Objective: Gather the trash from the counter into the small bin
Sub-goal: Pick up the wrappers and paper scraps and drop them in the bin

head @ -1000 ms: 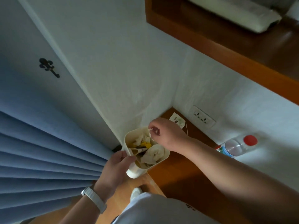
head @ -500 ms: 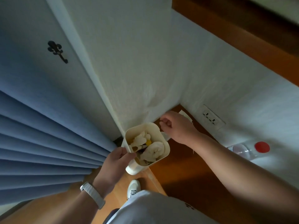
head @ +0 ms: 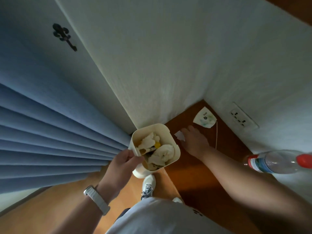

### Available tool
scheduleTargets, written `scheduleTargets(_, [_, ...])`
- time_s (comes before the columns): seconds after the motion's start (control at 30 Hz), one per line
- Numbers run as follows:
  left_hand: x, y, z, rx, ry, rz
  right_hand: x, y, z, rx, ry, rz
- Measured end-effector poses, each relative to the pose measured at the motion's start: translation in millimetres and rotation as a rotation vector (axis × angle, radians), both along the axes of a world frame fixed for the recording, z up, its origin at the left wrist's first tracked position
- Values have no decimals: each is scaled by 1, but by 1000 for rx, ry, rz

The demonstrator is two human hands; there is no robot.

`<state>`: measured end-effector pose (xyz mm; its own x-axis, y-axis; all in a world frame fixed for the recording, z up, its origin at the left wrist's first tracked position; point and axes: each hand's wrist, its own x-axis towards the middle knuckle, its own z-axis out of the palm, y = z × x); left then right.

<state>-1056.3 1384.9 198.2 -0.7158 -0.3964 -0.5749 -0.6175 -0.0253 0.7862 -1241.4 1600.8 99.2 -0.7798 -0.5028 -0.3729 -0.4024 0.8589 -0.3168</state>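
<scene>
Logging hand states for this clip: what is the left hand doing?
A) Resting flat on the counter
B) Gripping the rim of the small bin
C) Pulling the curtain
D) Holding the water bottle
B: the left hand curls round the near rim of the small bin, which is full of crumpled trash, and holds it beside the counter's edge.

The right hand [head: 194, 142] has left the small bin [head: 152, 126], where a second ago its pinched fingers hung over the rim; half a second ago it was curled beside it; now it lies flat on the counter [head: 199, 174] at centre right, fingertips at a white scrap [head: 179, 135]; the printed wrapper [head: 204, 119] above it is uncovered.
</scene>
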Motion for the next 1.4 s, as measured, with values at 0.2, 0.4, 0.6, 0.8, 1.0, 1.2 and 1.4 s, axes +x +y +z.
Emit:
scheduleTargets(0.2, [2,-3,-1,17,-8,-11,2,5,-9,-25,-38,-34])
scheduleTargets(0.4, [1,0,7,32,12,-41,7,12,6,-63,-66,-131])
scheduleTargets(0.6, [-1,6,16,47,37,-82,6,8,66,-276,24,-259])
scheduleTargets(0.8, [1,15,24,85,68,-154,24,-2,132,-501,156,-67])
scheduleTargets(1.0, [2,19,25,112,90,-186,49,-21,154,-495,258,207])
scheduleTargets(1.2, [1,28,21,159,82,-222,57,-24,150,-455,265,281])
scheduleTargets(1.4, [-11,32,14,154,74,-223,39,6,146,-507,282,33])
